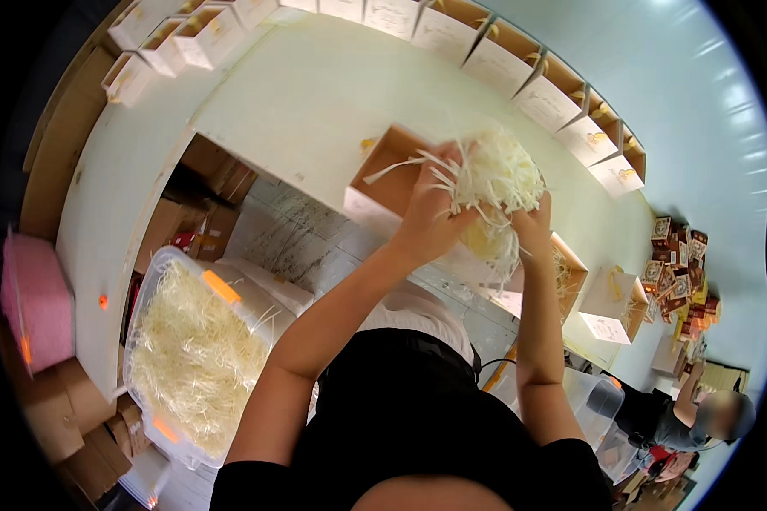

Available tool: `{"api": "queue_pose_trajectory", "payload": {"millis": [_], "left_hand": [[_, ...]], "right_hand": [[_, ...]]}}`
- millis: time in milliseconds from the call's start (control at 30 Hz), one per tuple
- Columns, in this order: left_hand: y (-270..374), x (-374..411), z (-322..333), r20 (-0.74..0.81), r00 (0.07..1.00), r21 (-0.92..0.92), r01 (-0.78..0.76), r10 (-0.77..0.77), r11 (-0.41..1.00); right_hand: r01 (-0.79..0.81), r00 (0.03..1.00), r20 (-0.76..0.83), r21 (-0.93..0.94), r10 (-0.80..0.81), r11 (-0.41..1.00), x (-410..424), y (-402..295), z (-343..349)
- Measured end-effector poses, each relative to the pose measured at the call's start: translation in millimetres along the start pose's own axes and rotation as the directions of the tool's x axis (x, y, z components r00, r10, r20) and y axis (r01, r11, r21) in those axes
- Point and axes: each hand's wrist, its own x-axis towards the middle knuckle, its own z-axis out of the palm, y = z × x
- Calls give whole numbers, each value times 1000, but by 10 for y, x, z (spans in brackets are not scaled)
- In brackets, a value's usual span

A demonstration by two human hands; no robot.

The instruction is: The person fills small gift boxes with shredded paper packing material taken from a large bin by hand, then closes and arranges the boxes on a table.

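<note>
My left hand (431, 220) and my right hand (532, 227) hold a loose bundle of cream shredded paper filler (498, 169) between them. Long strands stick out past my left fingers, and others hang below the bundle. Under and beside my left hand stands an open cardboard gift box (380, 163) with a brown inside and a pale outside; its right part is hidden by my hands and the paper. Close to my right forearm is another open box (569, 259) with shredded filler in it.
A clear plastic tub (195, 358) full of shredded filler stands at my left. Open white boxes (495, 54) line the table's (307, 83) far edge. Another box (613, 303) and piled small printed packages (677, 262) lie to the right. A person (668, 409) works at far right.
</note>
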Motion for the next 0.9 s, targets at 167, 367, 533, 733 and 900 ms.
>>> {"api": "queue_pose_trajectory", "payload": {"millis": [167,367,533,733,900], "left_hand": [[-215,89,303,99,976,162,176,-193,971],[-313,-150,-113,-108,921,281,390,-375,877],[-383,-519,-408,-364,770,139,601,-524,787],[-370,-585,-379,-485,680,-21,620,-550,784],[-368,-747,-478,-510,701,88,619,-498,780]], "right_hand": [[-343,919,34,-420,392,840,-2,614,-822],[2,985,93,-852,148,523,45,520,-778],[198,915,387,-681,117,705,112,705,-751],[399,463,518,-847,719,352,225,1448,-625],[472,293,564,-787,772,397,446,1146,-638]]}}
